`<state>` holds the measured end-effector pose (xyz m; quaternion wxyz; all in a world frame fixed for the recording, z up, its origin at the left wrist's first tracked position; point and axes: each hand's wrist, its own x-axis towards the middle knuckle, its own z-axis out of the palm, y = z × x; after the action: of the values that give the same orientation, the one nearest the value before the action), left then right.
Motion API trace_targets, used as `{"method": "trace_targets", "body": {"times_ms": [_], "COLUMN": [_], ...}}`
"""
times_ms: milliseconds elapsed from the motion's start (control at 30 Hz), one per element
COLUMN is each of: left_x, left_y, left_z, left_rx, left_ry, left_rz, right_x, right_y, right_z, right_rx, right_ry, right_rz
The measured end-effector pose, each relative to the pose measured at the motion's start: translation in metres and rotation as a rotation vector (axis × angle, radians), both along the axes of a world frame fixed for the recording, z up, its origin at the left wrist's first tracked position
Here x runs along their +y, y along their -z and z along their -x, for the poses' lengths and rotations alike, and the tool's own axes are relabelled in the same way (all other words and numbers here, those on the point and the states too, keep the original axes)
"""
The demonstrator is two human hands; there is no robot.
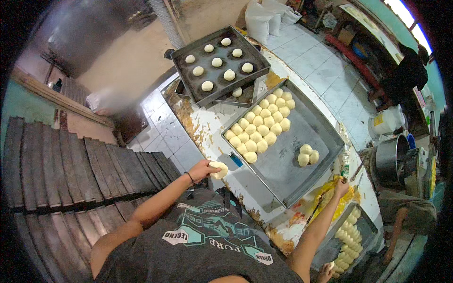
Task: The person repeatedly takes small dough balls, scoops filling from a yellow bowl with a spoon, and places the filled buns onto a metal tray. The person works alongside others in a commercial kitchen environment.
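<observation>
My left hand (pixel 202 171) holds a flattened piece of dough (pixel 218 170) beside the table's near edge. My right hand (pixel 341 187) is over a yellow plastic bag (pixel 327 192), fingers bent around something too small to make out. Between my hands lies a large metal tray (pixel 290 169). Rows of dough balls (pixel 262 130) touch one another along its left part, and a small cluster of dough balls (pixel 307 155) sits apart near the right side. A brush with a blue part (pixel 235 159) lies by the tray's left edge.
Stacked dark baking trays (pixel 221 91) with spaced dough balls stand at the table's far end. Another tray of dough (pixel 348 237) is at lower right, with a co-worker's hand (pixel 325 273) at it. Dark metal pans (pixel 70 169) are stacked at left. Another person (pixel 407 74) is at far right.
</observation>
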<state>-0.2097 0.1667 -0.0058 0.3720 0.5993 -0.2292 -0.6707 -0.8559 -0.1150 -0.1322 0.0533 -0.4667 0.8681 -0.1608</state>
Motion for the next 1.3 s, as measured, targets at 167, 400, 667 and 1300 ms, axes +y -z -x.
{"method": "trace_targets", "body": {"times_ms": [167,400,667,1300], "left_x": [0.007,0.003,-0.051,-0.082], "left_y": [0.004,0.029,0.067,0.072], "left_z": [-0.023,-0.075,-0.184,-0.456], "left_rx": [0.01,0.21,0.35,0.411], "left_ry": [-0.039,-0.16,-0.075,-0.334], "left_rz": [-0.027,-0.043,0.031,-0.04], "right_x": [-0.004,-0.023,-0.02,-0.092], "right_y": [-0.019,-0.098,-0.18,-0.098], "right_z": [0.003,-0.167,-0.547,-0.86], "right_rx": [-0.175,-1.049,-1.327,0.1], "right_ry": [-0.043,-0.265,-0.582,-1.061], "right_rz": [0.183,0.298,0.019,-0.043]}}
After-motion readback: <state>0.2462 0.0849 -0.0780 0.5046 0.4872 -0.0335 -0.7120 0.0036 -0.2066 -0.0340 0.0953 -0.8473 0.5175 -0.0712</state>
